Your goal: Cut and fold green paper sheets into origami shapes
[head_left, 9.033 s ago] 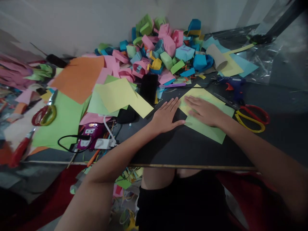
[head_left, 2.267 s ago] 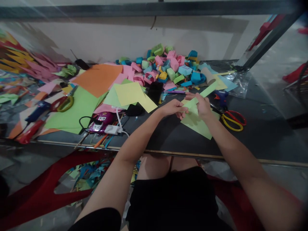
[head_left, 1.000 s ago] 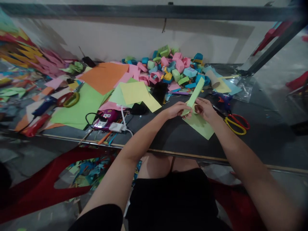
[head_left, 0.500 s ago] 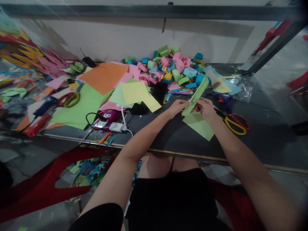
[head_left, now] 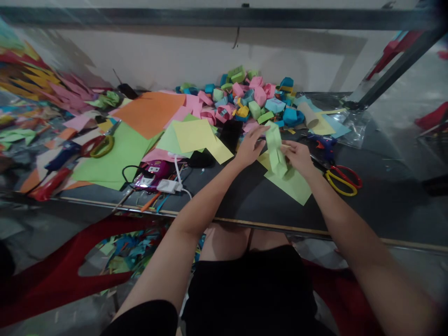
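Fingers of right hand (head_left: pixel 297 157) pinching folded green strip (head_left: pixel 275 148) | left hand (head_left: pixel 249 148) spread beside it | above green sheet (head_left: pixel 292 183) near table's front edge (head_left: pixel 245 223) | strip folded, not yet shaped; finished pieces (head_left: pixel 245 95) heaped at back edge

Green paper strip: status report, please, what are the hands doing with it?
Left hand open beside green strip. Right hand pinching it. Strip bent, above green sheet. Scissors lie clear.

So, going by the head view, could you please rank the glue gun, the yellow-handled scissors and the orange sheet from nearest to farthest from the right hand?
1. Glue gun, just right of the right hand.
2. Yellow-handled scissors, farther right.
3. Orange sheet, far left.
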Tool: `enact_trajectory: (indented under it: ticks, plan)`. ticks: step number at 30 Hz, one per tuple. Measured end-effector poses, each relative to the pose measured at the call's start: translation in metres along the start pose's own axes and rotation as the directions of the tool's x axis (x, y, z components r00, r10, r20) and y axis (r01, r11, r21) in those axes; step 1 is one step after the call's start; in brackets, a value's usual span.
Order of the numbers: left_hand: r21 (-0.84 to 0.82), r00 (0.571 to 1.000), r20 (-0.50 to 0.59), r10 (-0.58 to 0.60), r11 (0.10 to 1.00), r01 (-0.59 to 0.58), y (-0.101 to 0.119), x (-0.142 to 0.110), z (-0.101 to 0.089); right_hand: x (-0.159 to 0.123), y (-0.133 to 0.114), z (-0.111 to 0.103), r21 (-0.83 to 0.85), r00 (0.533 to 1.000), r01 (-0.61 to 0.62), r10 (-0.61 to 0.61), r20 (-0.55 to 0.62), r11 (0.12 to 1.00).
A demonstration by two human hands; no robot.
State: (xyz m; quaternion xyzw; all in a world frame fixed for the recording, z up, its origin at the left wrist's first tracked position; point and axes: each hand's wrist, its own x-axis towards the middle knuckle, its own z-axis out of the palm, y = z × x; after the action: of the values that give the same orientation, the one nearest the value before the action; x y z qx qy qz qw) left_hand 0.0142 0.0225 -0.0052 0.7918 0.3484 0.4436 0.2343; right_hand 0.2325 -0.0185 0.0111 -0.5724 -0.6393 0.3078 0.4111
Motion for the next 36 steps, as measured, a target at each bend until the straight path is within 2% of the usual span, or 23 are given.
enact_trajectory:
  ticks: [1,3,5,6,8,12,18,23,27,31,36]
  plan:
    - [0.124,0.996,0.061,0.069,0.989,-0.077,-0.002,0.000,-0.004,-0.001,-0.001,-0.001,-0.180,1.000,0.031,-0.030,0.008,0.983]
    - [0.311,0.966,0.230,0.117,0.932,-0.187,-0.006,-0.001,-0.008,-0.005,-0.004,-0.003,-0.508,0.995,0.093,-0.063,0.075,0.856]
    - [0.412,0.918,0.390,0.076,0.877,-0.248,-0.009,-0.002,-0.008,-0.007,-0.008,-0.006,-0.676,0.990,0.126,-0.044,0.137,0.726]
    - [0.438,0.896,0.441,0.052,0.859,-0.266,-0.010,-0.003,-0.008,-0.007,-0.009,-0.007,-0.705,0.987,0.141,-0.042,0.155,0.695]
    - [0.473,0.876,0.482,0.028,0.833,-0.287,-0.009,-0.004,-0.005,-0.006,-0.009,-0.011,-0.692,0.973,0.208,-0.078,0.216,0.691]
    - [0.511,0.882,0.470,0.036,0.803,-0.305,-0.003,-0.006,-0.005,-0.002,-0.002,-0.019,-0.548,0.907,0.382,-0.188,0.377,0.744]
    - [0.500,0.850,0.527,0.011,0.804,-0.321,0.004,-0.005,-0.007,-0.006,-0.005,-0.020,-0.369,0.878,0.390,-0.221,0.424,0.844]
    - [0.484,0.864,0.502,0.029,0.819,-0.308,0.005,-0.003,-0.008,-0.006,-0.009,-0.023,-0.320,0.794,0.503,-0.282,0.539,0.803]
    - [0.484,0.890,0.456,-0.008,0.841,-0.240,0.004,-0.002,-0.013,-0.003,-0.006,-0.022,-0.335,0.753,0.563,-0.302,0.584,0.755]
    - [0.463,0.896,0.439,0.063,0.839,-0.286,0.002,0.000,-0.015,-0.001,-0.003,-0.014,-0.311,0.694,0.636,-0.347,0.631,0.707]
    - [0.437,0.861,0.499,0.099,0.829,-0.349,0.005,0.001,-0.013,-0.002,-0.005,-0.009,-0.311,0.694,0.641,-0.357,0.625,0.702]
